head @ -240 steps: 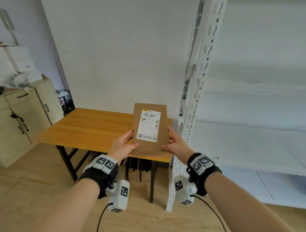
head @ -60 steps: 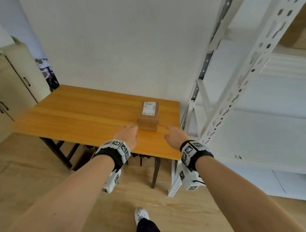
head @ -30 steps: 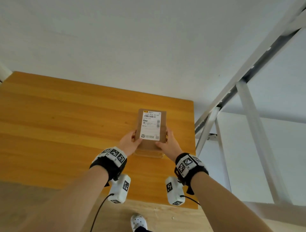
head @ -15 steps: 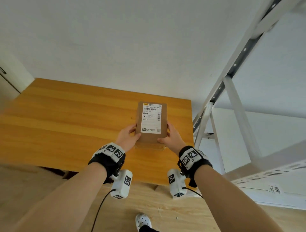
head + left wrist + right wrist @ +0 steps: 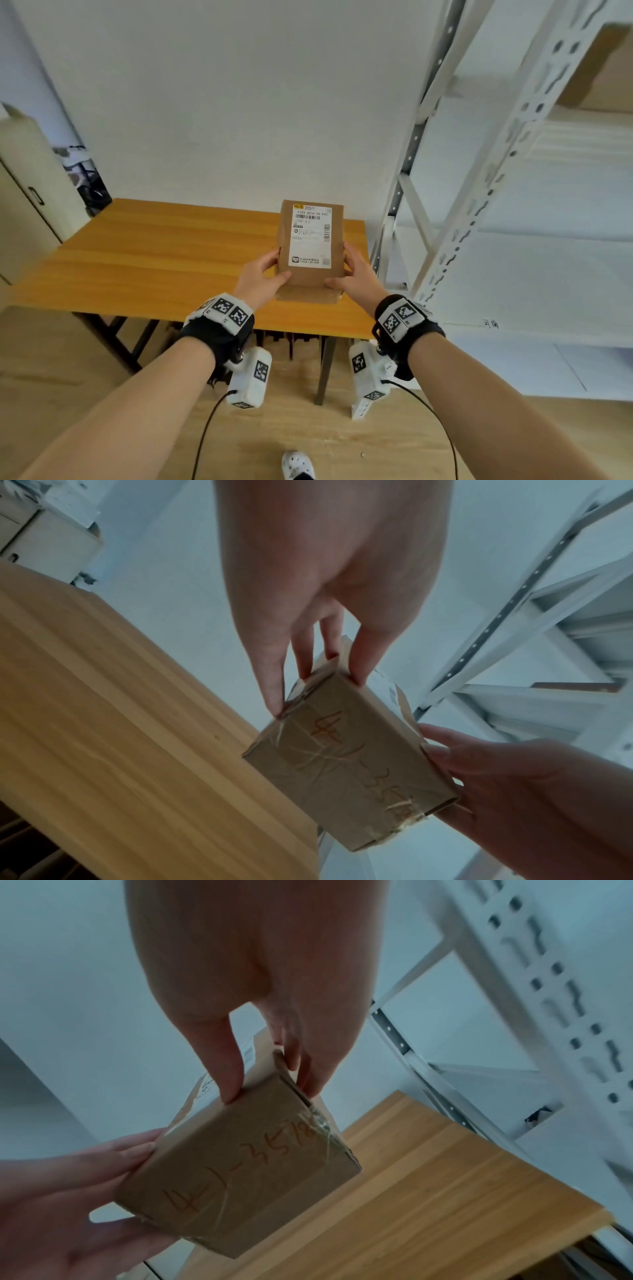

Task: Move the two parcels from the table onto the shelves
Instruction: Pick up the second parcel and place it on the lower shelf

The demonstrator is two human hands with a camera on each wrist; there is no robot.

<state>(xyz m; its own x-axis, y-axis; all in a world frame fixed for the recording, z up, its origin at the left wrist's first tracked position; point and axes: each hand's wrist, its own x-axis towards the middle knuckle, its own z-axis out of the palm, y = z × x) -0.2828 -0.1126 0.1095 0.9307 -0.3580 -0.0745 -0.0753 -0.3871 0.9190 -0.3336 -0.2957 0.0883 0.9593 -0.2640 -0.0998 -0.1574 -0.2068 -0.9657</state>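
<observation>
A brown cardboard parcel (image 5: 310, 246) with a white shipping label is held just above the right end of the wooden table (image 5: 154, 260). My left hand (image 5: 270, 270) grips its left side and my right hand (image 5: 352, 270) its right side, thumbs on the near edge. The left wrist view shows the left fingers (image 5: 318, 674) pinching one end of the parcel (image 5: 349, 764), whose taped face bears orange writing. In the right wrist view the right fingers (image 5: 270, 1080) pinch the other end of the parcel (image 5: 246, 1172). A second brown parcel (image 5: 603, 75) lies on an upper shelf.
The white metal shelving unit (image 5: 496, 171) stands right of the table, its middle shelf board (image 5: 531, 284) bare. A cream cabinet (image 5: 24, 192) stands at the far left. Wooden floor and my shoe (image 5: 298, 466) lie below.
Both hands closed on the parcel's sides and raised it off the table. My head has tilted up, bringing the shelving and the upper-shelf parcel into view.
</observation>
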